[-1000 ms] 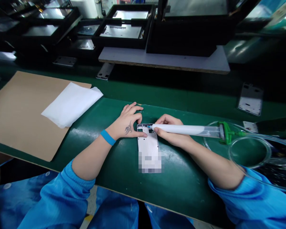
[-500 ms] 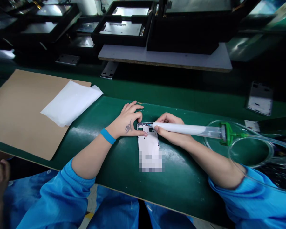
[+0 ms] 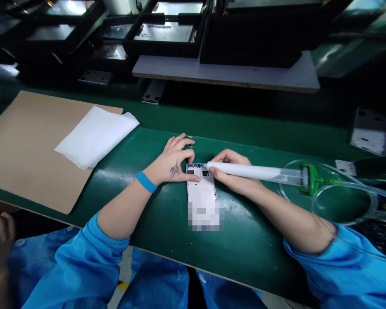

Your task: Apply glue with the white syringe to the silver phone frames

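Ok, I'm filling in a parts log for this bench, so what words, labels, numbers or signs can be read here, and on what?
No word, brand or number can be read in this view.
Metal phone frame: the pixelated patch at its near end is too blurred to read.
White syringe barrel: no legible marking.
Green syringe fitting: no legible marking.
Blue wristband: no lettering visible.

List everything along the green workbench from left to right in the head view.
brown kraft paper sheet → white tissue sheet → left hand → metal phone frame → right hand → white dispensing syringe → green fitting → coiled clear tubing
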The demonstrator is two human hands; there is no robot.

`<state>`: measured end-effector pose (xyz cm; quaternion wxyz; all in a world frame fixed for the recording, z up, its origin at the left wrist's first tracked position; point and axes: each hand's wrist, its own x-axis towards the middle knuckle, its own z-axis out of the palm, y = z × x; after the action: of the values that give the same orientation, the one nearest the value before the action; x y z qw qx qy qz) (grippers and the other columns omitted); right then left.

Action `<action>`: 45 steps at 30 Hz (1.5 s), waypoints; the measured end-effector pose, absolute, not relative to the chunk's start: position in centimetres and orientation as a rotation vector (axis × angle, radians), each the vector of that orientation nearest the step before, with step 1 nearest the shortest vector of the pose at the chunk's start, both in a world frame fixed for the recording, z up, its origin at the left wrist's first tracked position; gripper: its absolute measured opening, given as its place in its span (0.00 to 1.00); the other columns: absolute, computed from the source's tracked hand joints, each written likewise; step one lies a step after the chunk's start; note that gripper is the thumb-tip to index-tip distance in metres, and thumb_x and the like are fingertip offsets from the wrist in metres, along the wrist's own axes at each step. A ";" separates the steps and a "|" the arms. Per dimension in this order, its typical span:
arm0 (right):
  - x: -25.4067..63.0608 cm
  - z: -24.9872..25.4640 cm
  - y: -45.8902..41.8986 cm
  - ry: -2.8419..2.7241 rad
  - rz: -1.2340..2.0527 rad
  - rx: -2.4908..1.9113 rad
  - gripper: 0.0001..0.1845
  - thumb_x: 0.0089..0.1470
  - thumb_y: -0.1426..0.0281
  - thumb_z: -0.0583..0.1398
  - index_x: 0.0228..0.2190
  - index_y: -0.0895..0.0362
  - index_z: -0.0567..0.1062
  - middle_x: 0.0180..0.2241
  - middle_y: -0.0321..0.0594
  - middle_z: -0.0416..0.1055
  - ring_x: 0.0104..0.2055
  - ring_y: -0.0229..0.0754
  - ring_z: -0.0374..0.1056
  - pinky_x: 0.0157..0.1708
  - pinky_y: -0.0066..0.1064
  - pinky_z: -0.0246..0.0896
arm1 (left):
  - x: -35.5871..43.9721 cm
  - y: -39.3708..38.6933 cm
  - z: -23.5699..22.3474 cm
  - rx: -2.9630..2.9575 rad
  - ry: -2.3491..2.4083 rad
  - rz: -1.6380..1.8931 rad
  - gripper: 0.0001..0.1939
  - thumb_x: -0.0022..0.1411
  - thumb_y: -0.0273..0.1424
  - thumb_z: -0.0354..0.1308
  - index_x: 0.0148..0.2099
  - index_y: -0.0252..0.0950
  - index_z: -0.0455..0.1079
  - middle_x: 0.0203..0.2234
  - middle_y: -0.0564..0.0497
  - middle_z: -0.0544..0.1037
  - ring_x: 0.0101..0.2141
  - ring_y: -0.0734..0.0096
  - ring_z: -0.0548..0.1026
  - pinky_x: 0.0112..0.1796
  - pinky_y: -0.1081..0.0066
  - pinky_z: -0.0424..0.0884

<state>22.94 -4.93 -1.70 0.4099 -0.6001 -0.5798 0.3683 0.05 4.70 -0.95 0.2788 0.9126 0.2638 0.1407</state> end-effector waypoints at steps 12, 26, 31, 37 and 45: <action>22.8 -1.8 -4.9 -1.506 0.900 -1.512 0.11 0.49 0.61 0.70 0.32 0.51 0.77 0.29 0.39 0.79 0.29 0.44 0.74 0.28 0.33 0.66 | 0.2 4.7 -1.1 2.456 0.720 0.363 0.29 0.52 0.57 0.72 0.36 0.39 0.67 0.64 0.41 0.68 0.73 0.35 0.50 0.68 0.34 0.47; 23.0 -1.9 -4.9 -1.511 0.856 -1.529 0.11 0.49 0.61 0.69 0.31 0.52 0.76 0.27 0.39 0.78 0.28 0.44 0.73 0.28 0.34 0.65 | 0.1 4.8 -1.0 2.470 0.716 0.360 0.29 0.52 0.57 0.72 0.36 0.39 0.67 0.64 0.41 0.68 0.73 0.36 0.51 0.68 0.35 0.47; 23.0 -1.8 -4.9 -1.515 0.855 -1.520 0.10 0.49 0.61 0.69 0.30 0.51 0.75 0.27 0.38 0.77 0.27 0.44 0.72 0.26 0.34 0.64 | 0.1 4.8 -1.1 2.473 0.714 0.358 0.29 0.52 0.58 0.72 0.36 0.38 0.68 0.64 0.40 0.68 0.73 0.35 0.51 0.68 0.34 0.47; 23.4 -2.3 -5.0 -1.428 0.867 -1.465 0.14 0.52 0.57 0.70 0.28 0.51 0.74 0.24 0.37 0.76 0.24 0.43 0.71 0.23 0.33 0.64 | 0.1 4.8 -1.3 2.485 0.704 0.385 0.30 0.52 0.58 0.71 0.36 0.39 0.67 0.63 0.41 0.69 0.72 0.34 0.52 0.68 0.33 0.49; 24.8 -3.1 -5.8 -1.783 0.780 -1.228 0.37 0.61 0.41 0.59 0.62 0.48 0.68 0.40 0.42 0.85 0.39 0.52 0.82 0.38 0.41 0.76 | 0.0 5.4 -2.2 2.451 1.020 0.776 0.27 0.65 0.57 0.60 0.46 0.37 0.68 0.53 0.38 0.74 0.58 0.48 0.73 0.57 0.51 0.71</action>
<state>24.84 -5.82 -3.09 0.4077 -0.4872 -0.7075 0.3095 -0.02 5.38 -2.21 0.1869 0.8706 0.3622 0.2755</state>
